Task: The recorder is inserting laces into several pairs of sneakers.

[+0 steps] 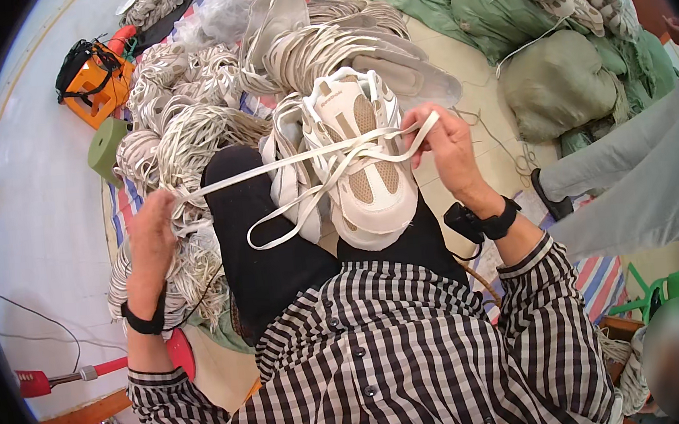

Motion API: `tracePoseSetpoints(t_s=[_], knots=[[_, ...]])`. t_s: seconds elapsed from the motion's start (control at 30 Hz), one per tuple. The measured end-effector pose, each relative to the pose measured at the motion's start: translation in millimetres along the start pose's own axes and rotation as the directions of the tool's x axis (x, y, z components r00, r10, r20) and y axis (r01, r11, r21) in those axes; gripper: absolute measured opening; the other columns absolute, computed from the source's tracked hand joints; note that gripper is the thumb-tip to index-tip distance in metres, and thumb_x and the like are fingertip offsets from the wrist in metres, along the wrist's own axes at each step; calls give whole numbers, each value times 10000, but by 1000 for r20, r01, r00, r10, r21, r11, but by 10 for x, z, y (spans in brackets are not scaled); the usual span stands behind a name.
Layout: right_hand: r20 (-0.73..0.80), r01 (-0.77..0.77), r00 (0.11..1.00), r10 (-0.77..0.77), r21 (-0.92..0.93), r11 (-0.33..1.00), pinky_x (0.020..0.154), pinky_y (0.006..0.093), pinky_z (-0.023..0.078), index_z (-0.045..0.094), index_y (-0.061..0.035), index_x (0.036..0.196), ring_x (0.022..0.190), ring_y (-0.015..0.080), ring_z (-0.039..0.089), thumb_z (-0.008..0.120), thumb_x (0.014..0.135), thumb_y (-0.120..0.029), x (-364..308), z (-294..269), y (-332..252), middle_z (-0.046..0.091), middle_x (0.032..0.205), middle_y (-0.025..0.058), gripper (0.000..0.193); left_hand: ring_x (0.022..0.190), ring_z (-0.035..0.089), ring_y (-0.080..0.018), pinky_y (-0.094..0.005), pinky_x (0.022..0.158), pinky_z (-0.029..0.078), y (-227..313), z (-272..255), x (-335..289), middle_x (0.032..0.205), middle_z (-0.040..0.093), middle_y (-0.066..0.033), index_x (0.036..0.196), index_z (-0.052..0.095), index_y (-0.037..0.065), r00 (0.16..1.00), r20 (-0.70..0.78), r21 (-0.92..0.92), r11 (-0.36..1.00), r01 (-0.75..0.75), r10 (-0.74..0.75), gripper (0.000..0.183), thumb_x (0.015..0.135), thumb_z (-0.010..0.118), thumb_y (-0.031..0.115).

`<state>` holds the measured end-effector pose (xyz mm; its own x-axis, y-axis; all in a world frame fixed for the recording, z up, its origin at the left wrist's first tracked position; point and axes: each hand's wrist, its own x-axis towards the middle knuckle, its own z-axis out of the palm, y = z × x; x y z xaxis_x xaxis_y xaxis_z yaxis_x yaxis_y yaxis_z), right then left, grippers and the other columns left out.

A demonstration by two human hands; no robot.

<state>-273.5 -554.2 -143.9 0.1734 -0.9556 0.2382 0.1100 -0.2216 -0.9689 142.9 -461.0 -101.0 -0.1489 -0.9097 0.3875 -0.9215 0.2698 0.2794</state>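
Note:
A beige and white sneaker (377,200) rests on my lap, its toe pointing toward me. Across its front runs a pale flat shoelace (259,170), stretched between my two hands, with a loose loop hanging at the shoe's left. Out to the left, my left hand (153,232) is closed on one length of the lace; its fingers are slightly blurred. Beside the shoe's right edge, my right hand (445,144) pinches another length, which forms a loop there. Against the sneaker's left side leans a similar pale shoe piece (293,185), partly covered by the laces.
Bundles of pale laces (203,135) and stacked shoe pieces (310,57) pile up ahead. Green sacks (558,84) stand at the far right, near a person in grey trousers (634,162). An orange stool (95,92) and green roll (105,150) are at the far left.

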Motion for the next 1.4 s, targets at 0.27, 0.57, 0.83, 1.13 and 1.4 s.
tracePoseSetpoints(t_s=[0.27, 0.57, 0.83, 1.13, 1.4], knots=[[27, -154, 988, 152, 220, 963, 462, 205, 419, 580, -16, 921, 515, 60, 484, 425, 1010, -276, 38, 120, 252, 544, 682, 24, 315, 699, 536, -412, -410, 601, 426, -751, -304, -227, 754, 540, -214, 898, 507, 12, 975, -29, 237, 946, 222, -222, 19, 897, 489, 8], [15, 57, 998, -55, -229, 972, 477, 233, 377, 576, -10, 862, 505, 78, 446, 520, 963, -194, -14, 192, 296, 524, 630, 14, 218, 732, 542, -431, -458, 617, 418, -1606, -120, -434, 775, 552, -229, 875, 494, -4, 979, -95, 322, 925, 202, -181, 72, 907, 477, 59], [127, -15, 990, 54, -292, 956, 531, 220, 403, 571, -11, 853, 573, 53, 480, 579, 902, -75, -38, 123, 200, 542, 676, -21, 81, 784, 583, -374, -422, 688, 450, -1518, 173, -215, 796, 602, -172, 885, 555, 46, 967, -4, 333, 912, 240, -253, 61, 899, 501, 71], [24, 46, 999, -41, -333, 942, 550, 208, 431, 612, -13, 959, 618, 65, 529, 594, 894, -47, 115, -64, -183, 571, 746, 4, 76, 736, 604, -273, -335, 668, 481, 1074, 559, 500, 801, 603, -120, 883, 607, 27, 981, 26, -488, 859, -154, 191, 135, 764, 666, 56], [560, 660, 750, -351, -605, 445, 610, 341, 508, 616, -22, 990, 725, 281, 623, 645, 763, 74, 135, -15, -110, 605, 899, 129, 248, 885, 598, -323, -365, 754, 489, 1493, 998, 818, 947, 584, -137, 1037, 586, 34, 974, -78, -388, 894, -225, 212, 335, 716, 682, 21]])
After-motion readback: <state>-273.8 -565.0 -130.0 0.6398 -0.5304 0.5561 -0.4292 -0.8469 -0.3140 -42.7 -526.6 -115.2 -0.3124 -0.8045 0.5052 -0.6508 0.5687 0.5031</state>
